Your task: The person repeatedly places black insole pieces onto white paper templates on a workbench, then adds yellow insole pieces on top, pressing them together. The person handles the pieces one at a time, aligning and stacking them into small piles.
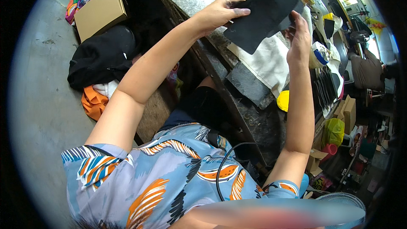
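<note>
Above the workbench (pixel 254 118) I hold up a flat black piece of sheet material (pixel 267 15) with one rounded end; its exact kind I cannot tell. My left hand (pixel 222 15) pinches its left edge, thumb on top. At its right edge my right hand (pixel 299 38) is closed on the piece, with some fingers hidden behind it. Dark smudges mark my fingers. Below the piece lie a cream cloth (pixel 265 65) and a grey slab (pixel 250 85) on the bench.
Next to my right forearm are a yellow round thing (pixel 282 101), a jar (pixel 319 55) and a row of black strips (pixel 327 89). On the left sit a cardboard box (pixel 100 13) and a black cloth bag (pixel 101 55). A fan (pixel 345 205) stands at lower right.
</note>
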